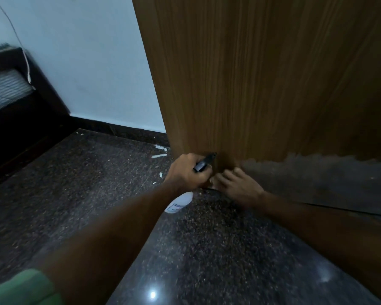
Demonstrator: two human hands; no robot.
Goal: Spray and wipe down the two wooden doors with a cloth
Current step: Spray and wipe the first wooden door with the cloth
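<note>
A brown wooden door (pixel 251 84) fills the upper right, with a grey, worn band along its foot. My left hand (pixel 185 172) grips a spray bottle (pixel 180 202) by its black trigger head, whose nozzle points at the door's lower left corner. The bottle's white body hangs below my wrist. My right hand (pixel 235 183) lies low against the bottom of the door, fingers spread. A small pale bit, perhaps the cloth (pixel 213 182), shows under its fingertips; the rest is hidden. Motion blurs both hands.
A dark speckled stone floor (pixel 119 172) runs to a pale blue wall (pixel 92 62) with a black skirting. A dark piece of furniture (pixel 13 89) stands at the far left. White scraps (pixel 160 151) lie on the floor by the door's corner.
</note>
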